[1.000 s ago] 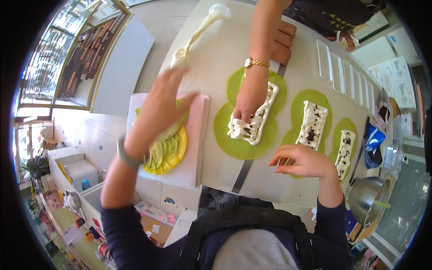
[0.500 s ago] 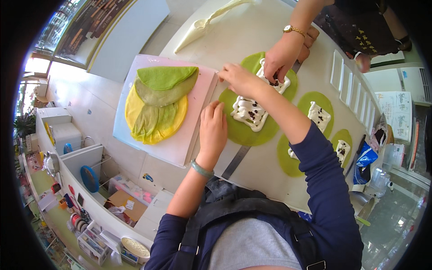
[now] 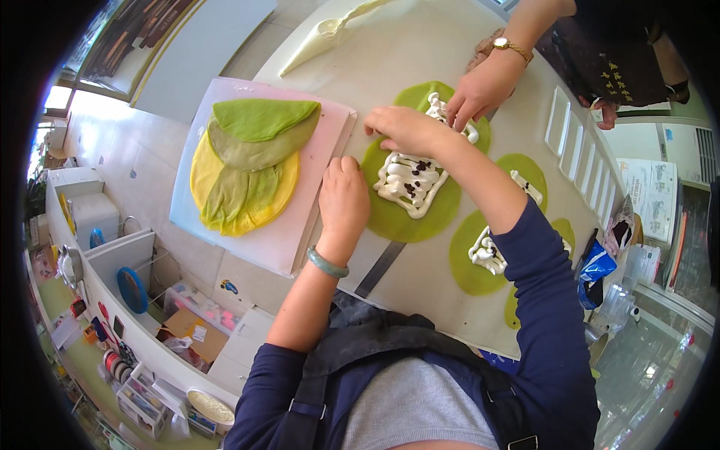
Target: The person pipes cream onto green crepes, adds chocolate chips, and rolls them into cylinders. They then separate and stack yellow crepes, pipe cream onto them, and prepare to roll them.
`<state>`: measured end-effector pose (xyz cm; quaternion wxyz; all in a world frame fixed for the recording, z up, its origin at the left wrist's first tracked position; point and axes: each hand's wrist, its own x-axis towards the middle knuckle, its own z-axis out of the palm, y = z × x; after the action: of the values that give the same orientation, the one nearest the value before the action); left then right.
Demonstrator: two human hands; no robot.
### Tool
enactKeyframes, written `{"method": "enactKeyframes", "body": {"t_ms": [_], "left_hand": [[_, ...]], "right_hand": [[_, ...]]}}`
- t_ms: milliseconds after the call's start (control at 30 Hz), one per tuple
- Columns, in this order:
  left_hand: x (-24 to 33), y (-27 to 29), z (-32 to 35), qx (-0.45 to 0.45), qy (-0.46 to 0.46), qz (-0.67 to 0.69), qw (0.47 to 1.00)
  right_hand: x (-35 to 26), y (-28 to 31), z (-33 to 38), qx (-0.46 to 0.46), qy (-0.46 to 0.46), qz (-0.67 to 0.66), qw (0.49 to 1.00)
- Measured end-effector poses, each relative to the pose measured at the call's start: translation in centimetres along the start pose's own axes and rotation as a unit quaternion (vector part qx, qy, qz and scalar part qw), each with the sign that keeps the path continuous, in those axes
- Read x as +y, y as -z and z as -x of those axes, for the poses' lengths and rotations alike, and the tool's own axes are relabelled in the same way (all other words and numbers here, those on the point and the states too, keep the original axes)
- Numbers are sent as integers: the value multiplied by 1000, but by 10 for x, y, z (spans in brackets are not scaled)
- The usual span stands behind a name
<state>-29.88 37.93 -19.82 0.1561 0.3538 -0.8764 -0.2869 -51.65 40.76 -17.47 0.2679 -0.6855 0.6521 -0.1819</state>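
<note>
Pale tabletop (image 3: 375,75), pink board (image 3: 328,129) — co-worker's arm (image 3: 534,27) crowds green crepes (image 3: 451,201); wearer's hands (image 3: 345,198) (image 3: 409,129) curled — pinching unclear.

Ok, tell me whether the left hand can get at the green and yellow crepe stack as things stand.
Probably yes: the left hand is at the right edge of the pink board, and only bare board seems to lie between it and the crepe stack.

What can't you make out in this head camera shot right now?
All in the head view:
- Middle green sheet: partly hidden by the right forearm.
- Piping bag: far end cut off by the top edge.
- Brown block: partly behind a co-worker's hand.
- Anything in the left hand: hidden by curled fingers.
</note>
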Motion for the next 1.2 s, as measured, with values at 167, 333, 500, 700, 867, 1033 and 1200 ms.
{"method": "enactKeyframes", "body": {"t_ms": [167,333,500,700,867,1033,1200], "left_hand": [[6,9,0,21,-32,29,999],[24,25,9,-62,-151,24,986],[28,4,-10,-33,-212,-25,976],[29,-27,-15,-132,-271,-53,952],[28,-14,-25,-104,-229,16,968],[20,-14,-68,-102,-142,176,969],[28,-38,-100,-135,-258,88,952]], "right_hand": [[-5,20,11,15,43,0,999],[-5,25,64,49,60,21,997],[-1,11,91,89,45,15,995],[13,50,75,98,12,-44,994],[60,53,0,183,26,58,981],[67,64,2,1,-51,77,996],[51,78,66,156,-5,59,986]]}}
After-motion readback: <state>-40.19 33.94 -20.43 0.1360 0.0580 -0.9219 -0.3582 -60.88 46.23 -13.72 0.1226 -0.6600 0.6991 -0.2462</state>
